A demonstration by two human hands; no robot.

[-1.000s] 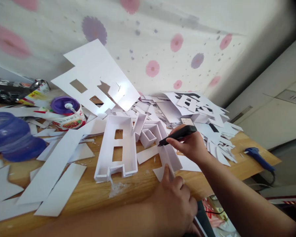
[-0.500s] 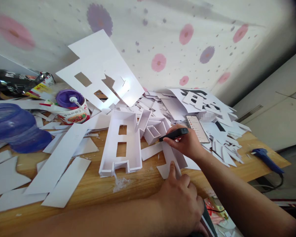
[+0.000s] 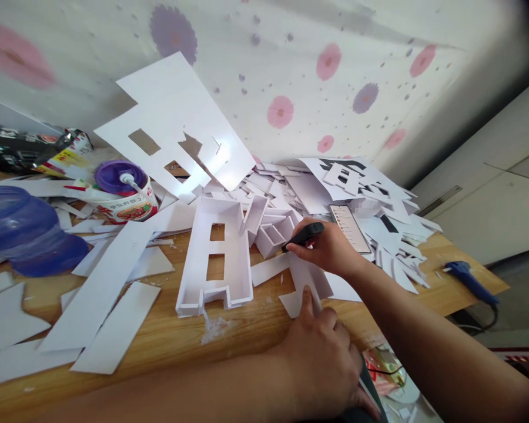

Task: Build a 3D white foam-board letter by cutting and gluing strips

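Note:
In my right hand (image 3: 324, 249) is a black utility knife (image 3: 306, 235), its tip down near the far end of a white foam board piece (image 3: 306, 271). My left hand (image 3: 324, 352) has its index finger stretched along the near end of this piece and pressing on it; the other fingers are curled, partly out of sight. Just beyond the knife tip stands a small white box-like assembly (image 3: 271, 235) with upright walls. To its left lies an open white foam board tray (image 3: 235, 252) with two rectangular cut-outs and a notched front wall.
Cut foam board strips (image 3: 101, 294) cover the table's left side, near a purple container (image 3: 26, 229) and a paper tub (image 3: 127, 205). A large sheet with cut-outs (image 3: 171, 123) leans on the wall. At right are a phone (image 3: 350, 229), heaped scraps and a blue glue gun (image 3: 471, 282).
The knife in my right hand has turned slightly, its rear end shifting left, while its tip stays near the same spot. My left hand keeps its place on the foam board. The view has shifted slightly.

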